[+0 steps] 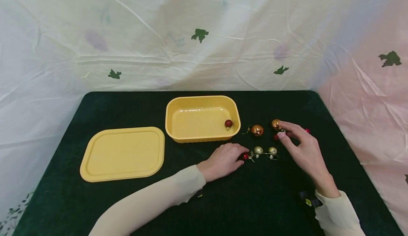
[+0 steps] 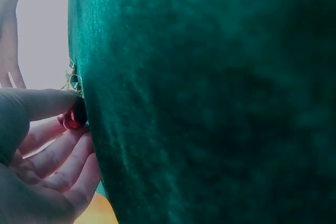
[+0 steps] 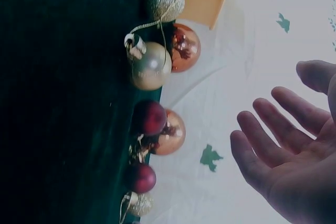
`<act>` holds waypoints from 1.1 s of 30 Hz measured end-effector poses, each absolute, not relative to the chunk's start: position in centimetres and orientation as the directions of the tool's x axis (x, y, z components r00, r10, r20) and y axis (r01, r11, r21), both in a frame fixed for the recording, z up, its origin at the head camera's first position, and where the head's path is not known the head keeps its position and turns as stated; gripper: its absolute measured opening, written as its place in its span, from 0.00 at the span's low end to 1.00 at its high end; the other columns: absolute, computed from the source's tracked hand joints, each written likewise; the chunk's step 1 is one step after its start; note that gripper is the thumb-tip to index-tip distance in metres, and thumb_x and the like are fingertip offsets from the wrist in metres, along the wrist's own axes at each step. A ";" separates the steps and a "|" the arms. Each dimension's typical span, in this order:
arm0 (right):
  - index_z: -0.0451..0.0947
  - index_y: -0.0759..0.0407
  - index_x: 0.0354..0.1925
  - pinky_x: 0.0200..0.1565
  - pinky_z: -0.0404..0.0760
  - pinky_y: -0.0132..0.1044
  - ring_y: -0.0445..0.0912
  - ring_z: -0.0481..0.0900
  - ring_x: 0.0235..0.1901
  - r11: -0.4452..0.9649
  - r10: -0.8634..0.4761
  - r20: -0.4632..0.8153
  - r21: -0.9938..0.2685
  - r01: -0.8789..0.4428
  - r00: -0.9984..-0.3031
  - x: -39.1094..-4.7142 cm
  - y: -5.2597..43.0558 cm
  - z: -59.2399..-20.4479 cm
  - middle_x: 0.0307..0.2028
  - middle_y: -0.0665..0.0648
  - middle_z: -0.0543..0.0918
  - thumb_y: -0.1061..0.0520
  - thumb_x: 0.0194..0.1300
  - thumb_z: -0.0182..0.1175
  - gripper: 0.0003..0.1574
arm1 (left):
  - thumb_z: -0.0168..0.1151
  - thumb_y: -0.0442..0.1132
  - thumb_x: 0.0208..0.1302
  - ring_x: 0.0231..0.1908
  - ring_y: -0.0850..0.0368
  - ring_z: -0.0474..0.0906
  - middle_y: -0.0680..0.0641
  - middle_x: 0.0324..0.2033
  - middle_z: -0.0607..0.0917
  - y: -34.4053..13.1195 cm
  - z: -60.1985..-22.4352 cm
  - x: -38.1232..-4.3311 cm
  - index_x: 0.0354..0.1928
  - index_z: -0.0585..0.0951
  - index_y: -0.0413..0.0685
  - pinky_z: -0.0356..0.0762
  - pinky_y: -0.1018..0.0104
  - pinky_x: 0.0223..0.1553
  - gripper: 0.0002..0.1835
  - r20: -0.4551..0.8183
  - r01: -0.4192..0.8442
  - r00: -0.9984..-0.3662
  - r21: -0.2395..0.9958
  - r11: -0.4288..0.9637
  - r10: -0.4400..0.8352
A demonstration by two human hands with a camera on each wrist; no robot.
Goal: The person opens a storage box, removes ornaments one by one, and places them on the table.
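Note:
My left hand is low at the table's middle, thumb and fingers around a small shiny red bauble. In the left wrist view the thumb and index finger pinch this red bauble. Above the baubles on the right, my right hand hovers with relaxed fingers and holds nothing. Beneath and beside it lie a copper bauble and dark red ones, partly hidden by the fingers. The right wrist view shows two dark red baubles apart from the hand.
A yellow box at the back centre has one dark red bauble inside. Its flat yellow lid lies to the left. Two gold baubles and another copper bauble sit between the hands. A patterned cloth hangs behind the table.

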State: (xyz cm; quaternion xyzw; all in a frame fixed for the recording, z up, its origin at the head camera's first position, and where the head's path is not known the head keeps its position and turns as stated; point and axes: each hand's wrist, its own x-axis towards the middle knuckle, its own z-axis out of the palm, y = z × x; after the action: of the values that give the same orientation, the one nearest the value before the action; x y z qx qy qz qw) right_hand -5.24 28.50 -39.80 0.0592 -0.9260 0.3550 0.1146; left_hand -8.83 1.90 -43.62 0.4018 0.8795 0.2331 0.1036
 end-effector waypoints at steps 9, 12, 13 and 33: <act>0.77 0.52 0.69 0.55 0.79 0.54 0.57 0.81 0.57 0.733 -0.132 0.266 -0.622 -0.275 -0.955 -6.6 26.2 -40.3 0.67 0.58 0.78 0.47 0.79 0.57 0.25 | 0.65 0.45 0.74 0.62 0.57 0.80 0.47 0.64 0.82 0.3 -43.0 -7.8 0.67 0.79 0.48 0.78 0.62 0.62 0.24 0.069 0.733 -0.602 0.445 0.516 0.796; 0.75 0.54 0.70 0.59 0.76 0.63 0.60 0.78 0.62 0.726 -0.177 0.260 -0.617 -0.304 -0.949 -7.2 25.4 -40.7 0.69 0.59 0.77 0.47 0.79 0.57 0.27 | 0.64 0.48 0.75 0.59 0.59 0.81 0.50 0.61 0.84 -0.4 -42.5 -7.3 0.65 0.81 0.50 0.79 0.60 0.61 0.22 0.130 0.774 -0.593 0.364 0.518 0.795; 0.74 0.54 0.71 0.61 0.75 0.64 0.60 0.76 0.64 0.725 -0.192 0.253 -0.614 -0.311 -0.948 -7.4 25.2 -40.8 0.70 0.60 0.76 0.46 0.80 0.57 0.28 | 0.63 0.49 0.75 0.58 0.59 0.81 0.51 0.60 0.85 -0.6 -42.2 -7.2 0.65 0.81 0.51 0.78 0.59 0.61 0.21 0.149 0.782 -0.593 0.342 0.522 0.791; 0.60 0.61 0.79 0.74 0.56 0.65 0.57 0.51 0.80 0.802 -0.441 0.106 -0.400 -0.444 -0.891 -10.0 21.4 -41.5 0.80 0.60 0.58 0.36 0.80 0.51 0.44 | 0.64 0.46 0.74 0.62 0.49 0.79 0.45 0.62 0.84 -4.6 -38.2 -12.6 0.66 0.80 0.45 0.74 0.51 0.67 0.23 0.296 0.623 -0.778 0.474 0.622 0.554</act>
State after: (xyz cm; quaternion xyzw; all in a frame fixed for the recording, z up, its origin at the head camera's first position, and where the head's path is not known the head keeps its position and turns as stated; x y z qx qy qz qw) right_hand -9.97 21.43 -41.46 0.2333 -0.9491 0.2116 0.0037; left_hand -12.60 -4.55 -38.19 0.3273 0.8986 0.2858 -0.0607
